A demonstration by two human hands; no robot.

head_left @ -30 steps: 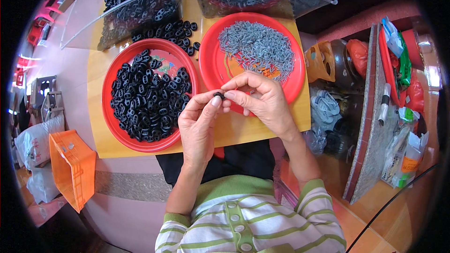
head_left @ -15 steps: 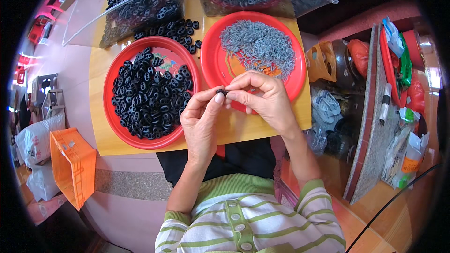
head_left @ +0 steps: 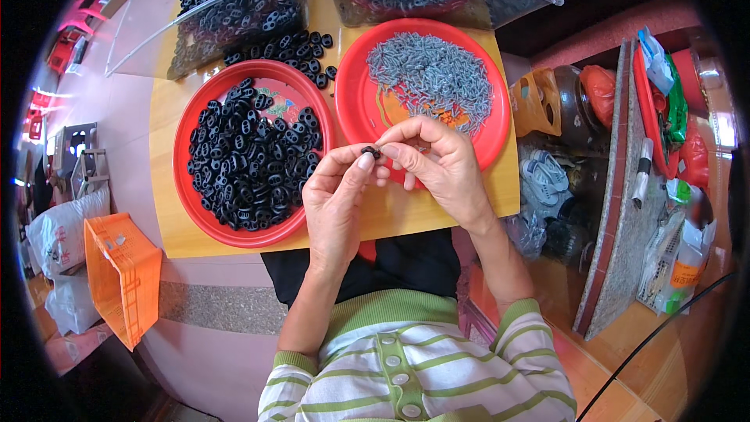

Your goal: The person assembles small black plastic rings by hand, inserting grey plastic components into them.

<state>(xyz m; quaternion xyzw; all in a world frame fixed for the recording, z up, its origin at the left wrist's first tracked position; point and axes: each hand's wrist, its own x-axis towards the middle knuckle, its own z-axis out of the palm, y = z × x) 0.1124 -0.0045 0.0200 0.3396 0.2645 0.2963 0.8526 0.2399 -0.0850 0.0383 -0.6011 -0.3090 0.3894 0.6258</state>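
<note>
Fingertips (head_left: 366, 161) of both hands pinch one small black piece (head_left: 370, 151) above the table's front edge (head_left: 437, 215), with heaps of black pieces (head_left: 250, 160) and grey pins (head_left: 430, 74) on red plates apparently still unworked.

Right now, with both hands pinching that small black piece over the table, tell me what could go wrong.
The small black piece is held only by fingertips of the left hand and right hand; a slip might drop it into the lap below the table edge. The right hand hangs over the red plate of grey parts, so a sweep could scatter them. Loose black pieces beside the other red plate could roll away.
</note>
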